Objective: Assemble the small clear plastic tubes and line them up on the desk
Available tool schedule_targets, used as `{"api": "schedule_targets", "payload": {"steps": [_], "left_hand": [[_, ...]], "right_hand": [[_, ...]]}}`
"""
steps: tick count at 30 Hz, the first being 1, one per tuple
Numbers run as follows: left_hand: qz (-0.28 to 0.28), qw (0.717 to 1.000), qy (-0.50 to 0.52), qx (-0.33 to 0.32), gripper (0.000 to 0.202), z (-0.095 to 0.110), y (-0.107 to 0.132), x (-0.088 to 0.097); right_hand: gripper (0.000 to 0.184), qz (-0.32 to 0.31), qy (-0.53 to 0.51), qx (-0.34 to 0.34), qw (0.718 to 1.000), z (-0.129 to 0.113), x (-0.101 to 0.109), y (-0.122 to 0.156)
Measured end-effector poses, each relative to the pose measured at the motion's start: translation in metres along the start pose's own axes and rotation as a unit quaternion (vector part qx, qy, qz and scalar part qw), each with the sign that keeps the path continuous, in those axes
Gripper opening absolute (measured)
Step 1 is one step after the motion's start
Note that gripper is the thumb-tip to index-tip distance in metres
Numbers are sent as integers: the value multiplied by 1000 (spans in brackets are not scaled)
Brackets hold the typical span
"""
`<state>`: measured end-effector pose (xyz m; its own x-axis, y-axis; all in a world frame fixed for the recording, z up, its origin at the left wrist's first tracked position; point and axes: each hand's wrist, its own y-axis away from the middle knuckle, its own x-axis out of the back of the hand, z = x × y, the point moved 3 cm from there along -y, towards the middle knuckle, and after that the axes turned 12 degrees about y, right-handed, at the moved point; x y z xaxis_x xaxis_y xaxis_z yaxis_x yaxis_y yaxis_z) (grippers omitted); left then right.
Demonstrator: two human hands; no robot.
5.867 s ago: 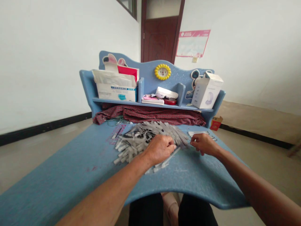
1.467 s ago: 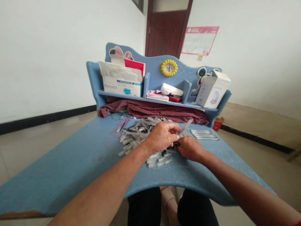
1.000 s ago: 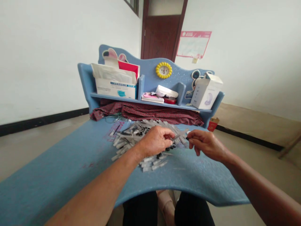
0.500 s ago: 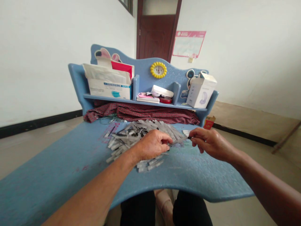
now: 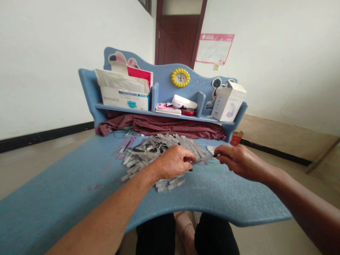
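Note:
A heap of thin clear plastic tubes [image 5: 151, 150], some with black ends, lies on the blue desk [image 5: 66, 191]. My left hand [image 5: 172, 163] is closed at the heap's near right edge, pinching one end of a single clear tube [image 5: 203, 159]. My right hand [image 5: 236, 161] pinches that tube's other end, where a small black tip shows. The tube spans the gap between both hands, just above the desk. A few loose tubes [image 5: 170, 184] lie under my left wrist.
A blue shelf [image 5: 164, 115] at the desk's back holds a box of masks [image 5: 124, 99], booklets, a red tin [image 5: 187, 112] and a white carton [image 5: 228, 102]. Red checked cloth [image 5: 170, 125] lies under it. A row of tubes [image 5: 212, 148] lies behind my right hand.
My right hand came off the desk near my left hand, took the far end of the tube my left hand holds, and both hands lowered it toward level.

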<state>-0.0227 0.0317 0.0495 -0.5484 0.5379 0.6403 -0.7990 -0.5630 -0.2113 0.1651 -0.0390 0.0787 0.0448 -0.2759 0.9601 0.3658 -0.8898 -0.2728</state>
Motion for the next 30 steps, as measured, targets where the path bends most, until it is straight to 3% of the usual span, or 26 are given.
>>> {"api": "schedule_targets", "payload": {"steps": [13, 22, 27, 30], "left_hand": [[-16, 999, -31, -4, 20, -1, 0, -1], [-35, 999, -22, -10, 27, 0, 1, -5], [-75, 997, 11, 5, 23, 2, 2, -7], [-82, 996, 40, 16, 21, 3, 2, -7]], "right_hand": [[20, 9, 32, 35, 999, -1, 0, 1], [18, -50, 142, 79, 985, -15, 3, 3], [14, -97, 86, 79, 988, -16, 5, 3], [12, -128, -28, 48, 990, -10, 3, 3]]}}
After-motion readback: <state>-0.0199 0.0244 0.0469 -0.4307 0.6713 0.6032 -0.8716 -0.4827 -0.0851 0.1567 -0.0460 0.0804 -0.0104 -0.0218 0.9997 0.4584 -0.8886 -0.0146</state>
